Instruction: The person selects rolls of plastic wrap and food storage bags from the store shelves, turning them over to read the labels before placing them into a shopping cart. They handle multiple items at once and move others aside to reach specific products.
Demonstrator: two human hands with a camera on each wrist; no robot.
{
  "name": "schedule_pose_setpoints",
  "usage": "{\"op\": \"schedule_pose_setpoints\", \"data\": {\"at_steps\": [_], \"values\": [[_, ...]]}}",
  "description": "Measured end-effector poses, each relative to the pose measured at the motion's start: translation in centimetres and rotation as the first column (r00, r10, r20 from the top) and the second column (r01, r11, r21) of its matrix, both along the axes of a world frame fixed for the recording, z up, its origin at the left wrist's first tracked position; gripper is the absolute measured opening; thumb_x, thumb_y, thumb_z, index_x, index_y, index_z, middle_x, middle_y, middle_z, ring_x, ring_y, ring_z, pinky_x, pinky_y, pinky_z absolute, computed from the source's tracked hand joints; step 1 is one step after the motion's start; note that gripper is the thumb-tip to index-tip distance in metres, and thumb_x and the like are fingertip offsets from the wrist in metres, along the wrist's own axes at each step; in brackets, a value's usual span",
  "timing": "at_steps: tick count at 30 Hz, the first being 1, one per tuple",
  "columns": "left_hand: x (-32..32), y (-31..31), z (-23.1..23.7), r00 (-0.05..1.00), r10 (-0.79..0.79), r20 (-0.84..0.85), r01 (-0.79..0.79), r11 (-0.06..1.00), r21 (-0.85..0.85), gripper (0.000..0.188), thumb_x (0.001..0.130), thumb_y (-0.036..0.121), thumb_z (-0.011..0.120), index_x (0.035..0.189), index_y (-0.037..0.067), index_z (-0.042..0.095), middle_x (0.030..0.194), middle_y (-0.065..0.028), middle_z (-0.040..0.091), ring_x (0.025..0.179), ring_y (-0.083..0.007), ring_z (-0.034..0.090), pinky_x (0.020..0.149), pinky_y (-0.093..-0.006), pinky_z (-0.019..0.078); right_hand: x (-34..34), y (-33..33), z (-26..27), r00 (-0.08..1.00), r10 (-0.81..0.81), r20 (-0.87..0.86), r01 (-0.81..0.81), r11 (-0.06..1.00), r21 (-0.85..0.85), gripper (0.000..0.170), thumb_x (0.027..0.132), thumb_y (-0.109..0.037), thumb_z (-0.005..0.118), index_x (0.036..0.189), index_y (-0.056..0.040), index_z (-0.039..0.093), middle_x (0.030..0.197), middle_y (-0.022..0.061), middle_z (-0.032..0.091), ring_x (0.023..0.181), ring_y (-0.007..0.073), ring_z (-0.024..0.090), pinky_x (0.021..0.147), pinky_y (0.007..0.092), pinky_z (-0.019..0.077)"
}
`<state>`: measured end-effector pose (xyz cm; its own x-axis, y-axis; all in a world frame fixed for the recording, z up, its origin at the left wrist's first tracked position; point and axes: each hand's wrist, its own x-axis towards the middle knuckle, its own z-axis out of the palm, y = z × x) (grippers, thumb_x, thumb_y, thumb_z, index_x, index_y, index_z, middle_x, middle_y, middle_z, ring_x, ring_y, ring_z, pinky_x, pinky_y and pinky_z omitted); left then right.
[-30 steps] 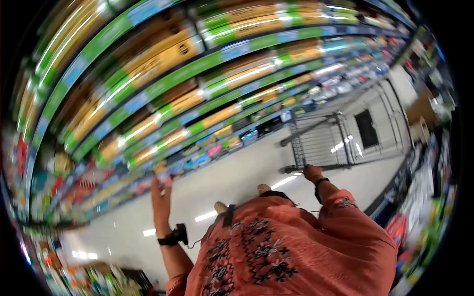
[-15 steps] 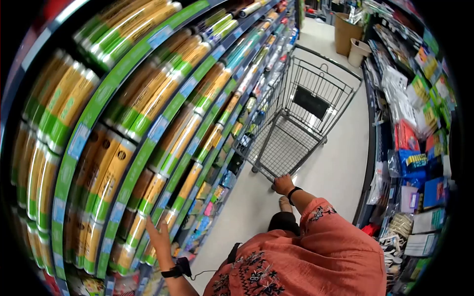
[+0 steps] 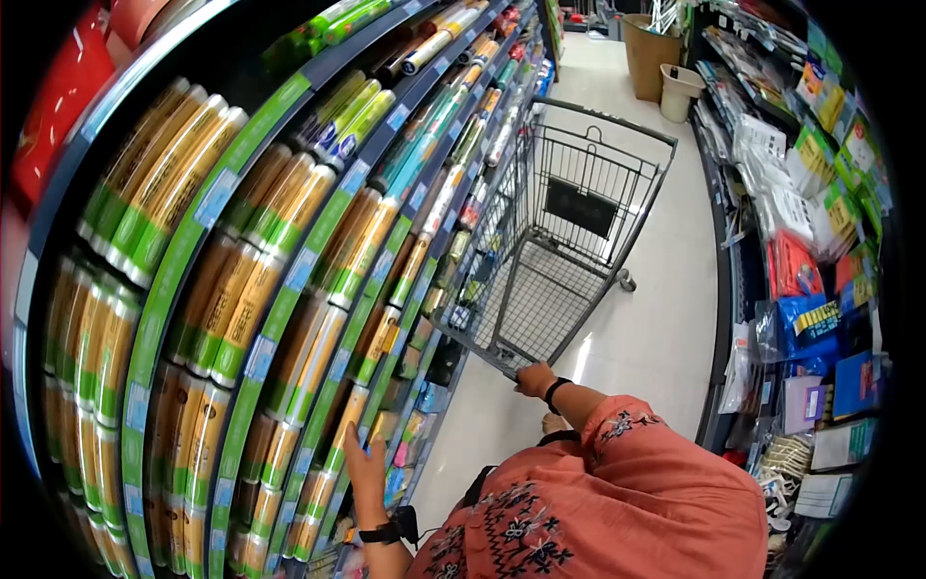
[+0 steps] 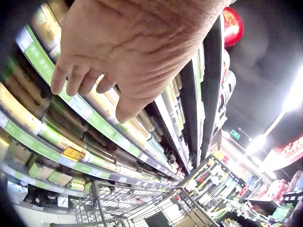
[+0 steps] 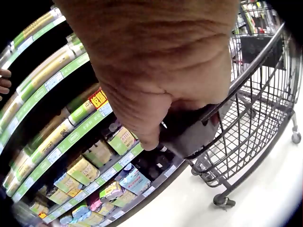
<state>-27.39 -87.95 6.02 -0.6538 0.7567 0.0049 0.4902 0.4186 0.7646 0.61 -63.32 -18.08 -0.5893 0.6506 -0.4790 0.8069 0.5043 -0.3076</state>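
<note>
A wire shopping cart (image 3: 579, 207) with a dark panel stands in the aisle in the head view. My right hand (image 3: 536, 379) grips its near edge, and the right wrist view shows the fingers wrapped round a broad black handle (image 5: 194, 137). To the left rises a tall shelf stacked with long rolls (image 3: 214, 323), brown and tan with green ends. My left hand (image 3: 365, 473) is raised in front of the lower rolls, fingers loosely spread and holding nothing. The left wrist view has that hand (image 4: 137, 56) overlapping the green-edged shelf strips.
On the right, racks carry flat packets, among them a red pack (image 3: 796, 265) and a blue pack (image 3: 808, 323). Farther along the aisle stand a tall brown bin (image 3: 644, 56) and a pale bucket (image 3: 680, 92). Small boxes (image 5: 83, 170) fill the lower left shelf.
The head view has swung round along the aisle, so the cart now lies ahead. My left hand appears farther right along the shelf, still holding nothing. My right hand keeps its grip on the cart.
</note>
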Motion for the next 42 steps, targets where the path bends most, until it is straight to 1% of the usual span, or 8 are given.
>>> {"op": "schedule_pose_setpoints", "data": {"at_steps": [4,7,16,19,26,28,38,42], "values": [[2.8,5.1,-0.4,0.998,-0.061,0.005,0.061,0.997,-0.055,0.068,0.093,0.026,0.063,0.146,-0.008,0.037,0.147,-0.0272,0.041,0.138,-0.0378,0.040,0.114,-0.0404,0.0309,3.0,4.5,1.3,0.997,0.047,-0.068,-0.040,0.994,0.102,0.049,0.083,-0.053,0.067,0.110,-0.0126,0.068,0.104,0.0115,0.070,0.110,0.0314,0.062,0.099,0.0487,0.0397],[4.0,8.0,-0.6,0.995,-0.094,0.022,0.096,0.989,-0.113,0.068,0.093,0.029,0.062,0.145,-0.007,0.038,0.147,-0.0274,0.041,0.138,-0.0381,0.040,0.114,-0.0406,0.0312,6.3,7.9,2.9,0.997,0.070,0.012,-0.071,0.963,0.261,0.051,0.082,-0.057,0.066,0.110,-0.0144,0.071,0.107,0.0131,0.070,0.114,0.0303,0.059,0.108,0.0530,0.0306],[5.1,16.9,1.1,0.976,-0.209,0.066,0.217,0.962,-0.165,0.067,0.093,0.028,0.064,0.145,-0.007,0.038,0.145,-0.0282,0.044,0.136,-0.0386,0.043,0.113,-0.0412,0.0330,11.3,13.3,2.5,0.999,-0.033,-0.018,0.038,0.825,0.564,0.063,0.078,-0.067,0.063,0.104,-0.0117,0.075,0.110,0.0141,0.068,0.132,0.0362,0.043,0.116,0.0567,0.0188],[2.4,20.7,-2.2,0.959,-0.282,-0.010,0.280,0.956,-0.087,0.066,0.093,0.028,0.063,0.143,-0.008,0.040,0.144,-0.0288,0.045,0.134,-0.0395,0.044,0.112,-0.0414,0.0338,12.2,14.4,4.8,0.992,0.120,-0.030,-0.099,0.914,0.394,0.066,0.076,-0.069,0.064,0.102,-0.0091,0.074,0.112,0.0147,0.066,0.131,0.0377,0.044,0.117,0.0572,0.0183],[0.5,29.5,-1.5,0.935,-0.354,-0.016,0.350,0.931,-0.103,0.067,0.093,0.031,0.062,0.143,-0.007,0.040,0.144,-0.0289,0.045,0.134,-0.0405,0.043,0.111,-0.0428,0.0343,13.2,18.7,1.8,0.975,0.211,0.073,-0.222,0.874,0.432,0.051,0.068,-0.062,0.073,0.093,-0.0181,0.075,0.096,0.0025,0.066,0.108,0.0256,0.055,0.109,0.0465,0.0301],[0.8,31.3,-0.7,0.932,-0.348,0.098,0.359,0.923,-0.138,0.067,0.093,0.031,0.062,0.143,-0.007,0.039,0.143,-0.0288,0.045,0.133,-0.0406,0.044,0.111,-0.0424,0.0343,13.3,19.5,2.1,0.970,0.236,0.054,-0.232,0.843,0.485,0.049,0.068,-0.063,0.072,0.089,-0.0186,0.074,0.093,0.0004,0.065,0.103,0.0223,0.055,0.102,0.0419,0.0333],[1.0,35.5,-3.3,0.931,-0.297,0.212,0.336,0.924,-0.180,0.063,0.093,0.021,0.065,0.144,-0.006,0.039,0.142,-0.0236,0.048,0.132,-0.0344,0.047,0.111,-0.0399,0.0353,11.4,26.6,1.9,0.969,0.247,0.011,-0.224,0.860,0.459,0.047,0.066,-0.058,0.075,0.086,-0.0158,0.073,0.086,0.0015,0.063,0.098,0.0222,0.055,0.097,0.0414,0.0357],[2.2,37.5,-3.5,0.967,-0.213,0.142,0.235,0.960,-0.156,0.063,0.093,0.024,0.065,0.142,-0.007,0.040,0.138,-0.0242,0.050,0.129,-0.0335,0.050,0.109,-0.0395,0.0375,11.4,30.8,2.2,0.954,0.295,-0.054,-0.250,0.881,0.401,0.047,0.066,-0.057,0.075,0.085,-0.0144,0.073,0.084,0.0033,0.065,0.094,0.0241,0.058,0.090,0.0407,0.0382]]}}
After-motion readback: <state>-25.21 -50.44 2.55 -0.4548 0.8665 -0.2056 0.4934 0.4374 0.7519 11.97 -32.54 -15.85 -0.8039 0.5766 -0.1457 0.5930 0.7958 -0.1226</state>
